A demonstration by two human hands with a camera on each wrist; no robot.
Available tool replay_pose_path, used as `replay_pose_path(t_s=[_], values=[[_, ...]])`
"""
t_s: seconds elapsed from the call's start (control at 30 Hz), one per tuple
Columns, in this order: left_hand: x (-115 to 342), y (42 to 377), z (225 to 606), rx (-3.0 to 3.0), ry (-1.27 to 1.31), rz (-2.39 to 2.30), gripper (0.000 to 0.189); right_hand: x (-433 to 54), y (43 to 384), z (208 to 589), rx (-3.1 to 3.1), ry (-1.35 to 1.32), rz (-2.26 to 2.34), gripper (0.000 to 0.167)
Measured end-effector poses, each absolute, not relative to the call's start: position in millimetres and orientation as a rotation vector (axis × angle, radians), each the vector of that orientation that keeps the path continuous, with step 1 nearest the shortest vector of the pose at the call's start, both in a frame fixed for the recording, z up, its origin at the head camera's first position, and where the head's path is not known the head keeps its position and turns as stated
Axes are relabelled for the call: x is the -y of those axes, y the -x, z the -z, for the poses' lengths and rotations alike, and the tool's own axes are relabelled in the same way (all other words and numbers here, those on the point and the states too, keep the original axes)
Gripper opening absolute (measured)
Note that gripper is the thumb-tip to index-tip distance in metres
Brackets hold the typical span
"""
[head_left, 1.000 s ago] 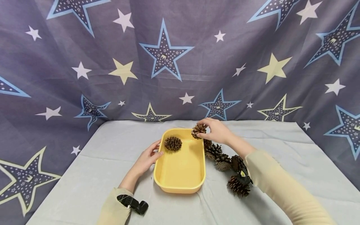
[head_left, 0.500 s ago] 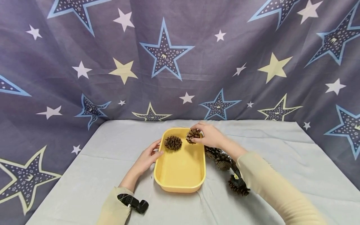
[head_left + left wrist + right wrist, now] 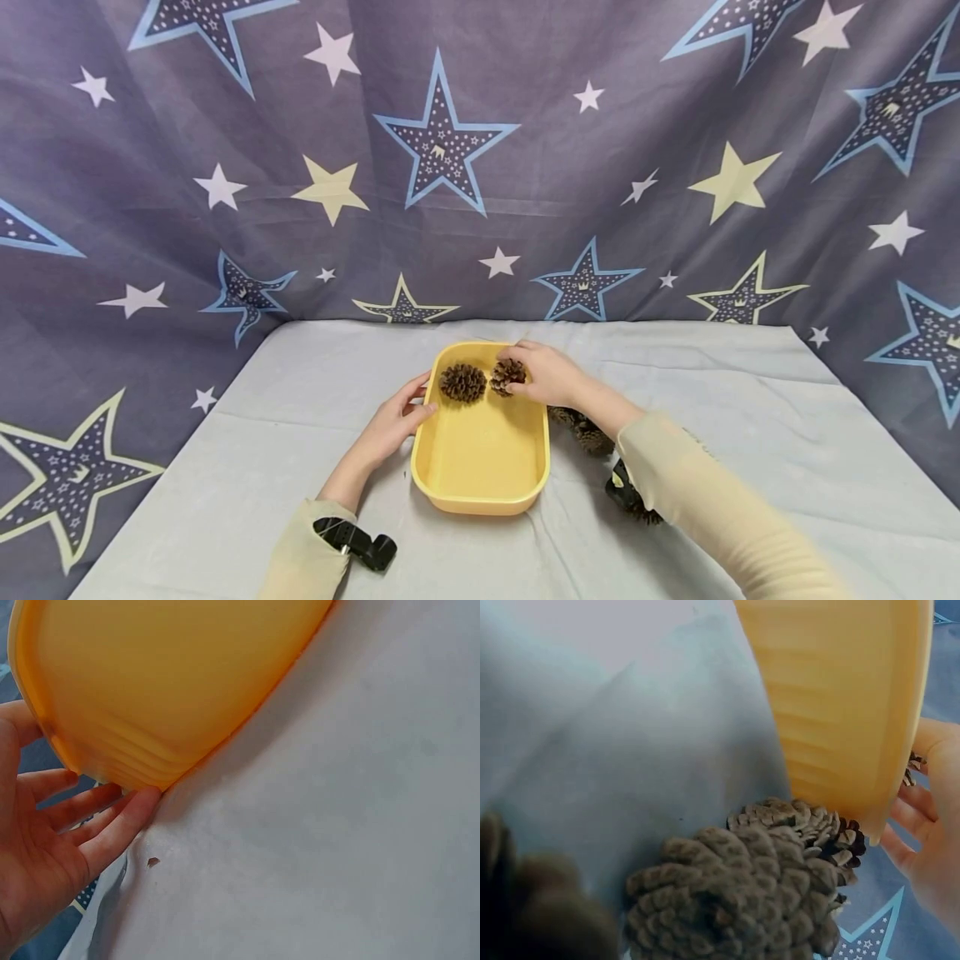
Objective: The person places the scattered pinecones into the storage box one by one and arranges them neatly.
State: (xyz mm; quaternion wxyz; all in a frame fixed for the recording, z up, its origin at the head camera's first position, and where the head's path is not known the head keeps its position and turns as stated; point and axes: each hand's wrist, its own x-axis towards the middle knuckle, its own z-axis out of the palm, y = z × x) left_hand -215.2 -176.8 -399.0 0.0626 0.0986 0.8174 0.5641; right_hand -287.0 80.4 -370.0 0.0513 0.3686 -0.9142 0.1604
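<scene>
Pinching a pinecone (image 3: 507,377) w/ R hand (image 3: 547,375), inside yellow tub (image 3: 480,505) nr far R corner. L hand (image 3: 393,421) holds tub's L rim, thumb over edge. 2nd pinecone (image 3: 462,383) in tub, L of 1st. Other pinecones (image 3: 592,437) on cloth-covered counter (image 3: 202,508), R of tub.

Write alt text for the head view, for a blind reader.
A right hand holds a pinecone in or just above a yellow tub, near a second pinecone inside; the left hand grips the tub. More pinecones lie to the right.
</scene>
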Motion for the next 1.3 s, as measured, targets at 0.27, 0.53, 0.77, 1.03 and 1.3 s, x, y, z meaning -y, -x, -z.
replay_pose_path(t_s=[0.27, 0.53, 0.77, 1.03, 1.3], values=[[176.1, 215.7, 398.6, -2.474, -0.301, -1.711, 0.056, -76.8, 289.9, 377.1, 2.775, -1.133, -0.433, 0.047], [174.9, 214.8, 398.4, -2.47, -0.298, -1.706, 0.056, -75.0, 290.1, 381.6, 2.8, -1.123, -0.378, 0.046], [174.8, 216.8, 397.5, -2.48, -0.314, -1.705, 0.056, -74.4, 290.8, 380.1, 2.826, -1.068, -0.313, 0.047], [176.9, 215.6, 399.4, -2.465, -0.303, -1.713, 0.056, -73.2, 291.2, 379.8, 2.846, -1.075, -0.328, 0.049], [177.1, 216.3, 400.4, -2.462, -0.298, -1.718, 0.056, -75.1, 291.0, 378.3, 2.841, -1.073, -0.378, 0.048]])
